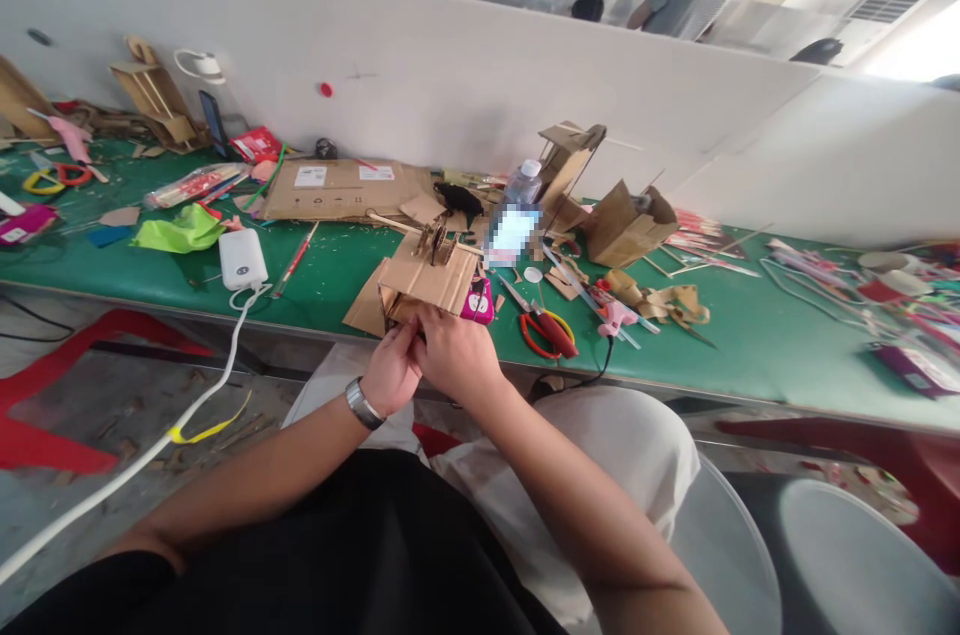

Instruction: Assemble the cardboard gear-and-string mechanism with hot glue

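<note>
A small cardboard box (431,273) stands at the table's front edge, with round cardboard discs (433,240) and a thin stick mounted on top. Against its front edge, my left hand (391,373) and my right hand (459,353) meet with fingers closed and thumbs close together. Whatever is pinched between them is hidden by the fingers. A flat cardboard piece (366,303) lies at the box's left side. Just right of the box is a pink packet (478,301), partly covered by it.
Scissors (541,323) and a pink glue gun (616,317) lie to the right. A bottle (523,183), a phone with a lit screen (511,237) and a paper bag (630,225) stand behind. Leftward are a white power bank (243,258) with a cable and a flattened carton (345,190).
</note>
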### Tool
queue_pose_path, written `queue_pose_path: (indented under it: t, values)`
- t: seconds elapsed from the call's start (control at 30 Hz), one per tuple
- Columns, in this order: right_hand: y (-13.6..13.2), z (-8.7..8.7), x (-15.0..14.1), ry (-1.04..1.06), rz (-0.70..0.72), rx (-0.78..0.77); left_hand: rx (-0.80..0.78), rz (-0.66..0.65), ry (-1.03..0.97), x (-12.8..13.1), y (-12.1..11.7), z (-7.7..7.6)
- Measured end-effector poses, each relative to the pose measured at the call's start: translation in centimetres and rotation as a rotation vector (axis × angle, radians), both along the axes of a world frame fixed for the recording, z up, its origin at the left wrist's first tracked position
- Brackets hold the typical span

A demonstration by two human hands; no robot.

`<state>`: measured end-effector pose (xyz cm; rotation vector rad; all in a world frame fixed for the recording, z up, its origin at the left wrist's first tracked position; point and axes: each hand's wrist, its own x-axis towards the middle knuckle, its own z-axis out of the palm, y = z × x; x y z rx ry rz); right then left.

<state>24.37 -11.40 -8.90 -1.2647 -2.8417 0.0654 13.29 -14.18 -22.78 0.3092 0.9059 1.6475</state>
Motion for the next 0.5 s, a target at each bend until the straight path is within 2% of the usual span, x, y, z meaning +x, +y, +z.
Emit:
queue_pose_path:
  t: [0.13,0.5]
  values:
    - [0.1,0.1,-0.2,-0.031,-0.011,-0.012,0.018,0.034,-0.065,-0.1,0.2,-0.2]
    - [0.0,-0.4,0.2,0.052,-0.014,0.006,0.057,0.039,-0.223,0.8,0.1,1.3]
